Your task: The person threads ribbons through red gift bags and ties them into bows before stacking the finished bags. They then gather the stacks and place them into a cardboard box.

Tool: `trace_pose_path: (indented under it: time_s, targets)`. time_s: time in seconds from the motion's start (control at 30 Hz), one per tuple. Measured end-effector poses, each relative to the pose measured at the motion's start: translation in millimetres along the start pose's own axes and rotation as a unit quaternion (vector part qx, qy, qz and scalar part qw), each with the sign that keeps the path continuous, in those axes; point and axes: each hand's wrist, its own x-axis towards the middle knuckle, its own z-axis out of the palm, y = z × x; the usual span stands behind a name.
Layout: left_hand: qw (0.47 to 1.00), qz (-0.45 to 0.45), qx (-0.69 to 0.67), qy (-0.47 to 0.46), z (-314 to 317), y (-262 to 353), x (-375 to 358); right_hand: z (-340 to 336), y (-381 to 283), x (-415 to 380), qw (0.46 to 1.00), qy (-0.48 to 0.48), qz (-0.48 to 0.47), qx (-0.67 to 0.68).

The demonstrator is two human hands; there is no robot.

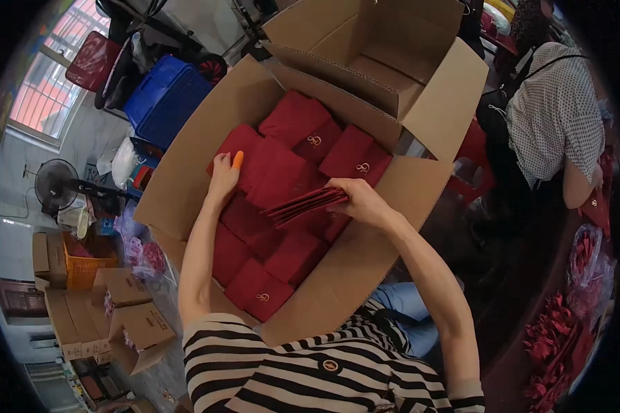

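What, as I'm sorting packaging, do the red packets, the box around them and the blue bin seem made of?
Red packets: fabric or paper, hard to tell; dull surface, shiny gold emblems.
Box: likely corrugated cardboard, matte brown with ridged cut edges.
Blue bin: probably plastic; smooth, slightly shiny.

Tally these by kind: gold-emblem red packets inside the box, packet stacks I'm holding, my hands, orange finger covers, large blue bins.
Red packets with gold emblem: 3
Held stack: 1
Left hand and right hand: 2
Orange finger cover: 1
Large blue bin: 1
Total: 8
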Motion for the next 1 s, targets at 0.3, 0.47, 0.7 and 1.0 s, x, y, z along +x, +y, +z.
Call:
trace_pose_path:
  time_s: [0.3,0.47,0.7,1.0]
  targets:
    - [0.994,0.048,0.082,0.053,21.8,3.2,-31.6,0.2,14.4,1.6,0.995,0.034,-0.080,-0.051]
    - [0.987,0.136,0.054,0.058,12.3,40.1,-62.6,-1.7,17.9,1.2,0.994,0.031,-0.081,-0.066]
    - [0.986,0.166,-0.005,-0.021,1.3,63.5,-92.1,-3.8,25.9,-4.5,0.993,0.020,-0.092,-0.077]
    - [0.959,0.240,0.150,-0.023,-7.0,94.1,-113.8,-1.6,21.9,-8.1,0.992,-0.007,-0.075,-0.100]
